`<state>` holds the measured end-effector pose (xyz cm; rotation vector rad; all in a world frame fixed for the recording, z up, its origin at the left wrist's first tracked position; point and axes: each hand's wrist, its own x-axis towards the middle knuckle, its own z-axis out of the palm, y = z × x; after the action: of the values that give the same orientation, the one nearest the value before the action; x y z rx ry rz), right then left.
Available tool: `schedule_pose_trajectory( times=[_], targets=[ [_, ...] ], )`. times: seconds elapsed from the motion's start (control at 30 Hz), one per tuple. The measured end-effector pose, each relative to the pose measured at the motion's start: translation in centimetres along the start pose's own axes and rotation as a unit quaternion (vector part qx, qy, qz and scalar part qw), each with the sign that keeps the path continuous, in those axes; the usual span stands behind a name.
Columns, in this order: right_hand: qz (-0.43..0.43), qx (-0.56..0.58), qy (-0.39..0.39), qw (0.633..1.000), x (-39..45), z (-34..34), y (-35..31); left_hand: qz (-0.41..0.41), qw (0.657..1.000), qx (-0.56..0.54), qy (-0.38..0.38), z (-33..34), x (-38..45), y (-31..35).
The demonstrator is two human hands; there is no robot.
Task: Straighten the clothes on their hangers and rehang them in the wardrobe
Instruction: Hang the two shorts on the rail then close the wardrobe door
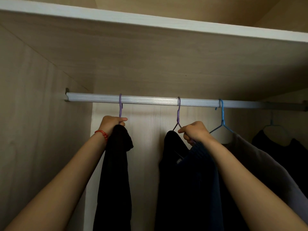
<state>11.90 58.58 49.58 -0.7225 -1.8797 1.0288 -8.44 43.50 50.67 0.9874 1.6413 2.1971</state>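
Head view: left hand (112, 122) grips purple hanger (120, 105) at 9 o'clock, right hand (195, 132) grips second hanger (178, 114) at center. Rehang step; next, square the dark garment (183, 180).

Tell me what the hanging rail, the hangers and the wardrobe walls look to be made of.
Hanging rail: probably aluminium, silvery with fine lengthwise ribs and a dull sheen.
Purple hanger and blue hanger: thin wire, seemingly coated in coloured plastic; the necks look thickened and smooth.
Wardrobe walls: pale wood-grain board, likely laminate rather than solid wood; matte, with faint printed-looking grain.
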Motion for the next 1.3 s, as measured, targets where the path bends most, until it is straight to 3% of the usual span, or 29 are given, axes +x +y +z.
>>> schedule_pose_trajectory(
  times=[0.2,0.57,1.3],
  targets=[
    [0.002,0.012,-0.013,1.000,-0.2,-0.5,0.3,-0.008,1.000,-0.004,0.008,0.7,-0.4,0.0],
    [-0.019,-0.083,0.019,0.996,0.5,1.3,-0.5,-0.010,1.000,0.016,0.012,2.5,-0.9,0.2],
    [-0.027,0.010,-0.004,1.000,-4.7,-1.8,-0.8,0.060,0.982,0.161,0.080,3.3,-1.9,-0.2]
  ],
)
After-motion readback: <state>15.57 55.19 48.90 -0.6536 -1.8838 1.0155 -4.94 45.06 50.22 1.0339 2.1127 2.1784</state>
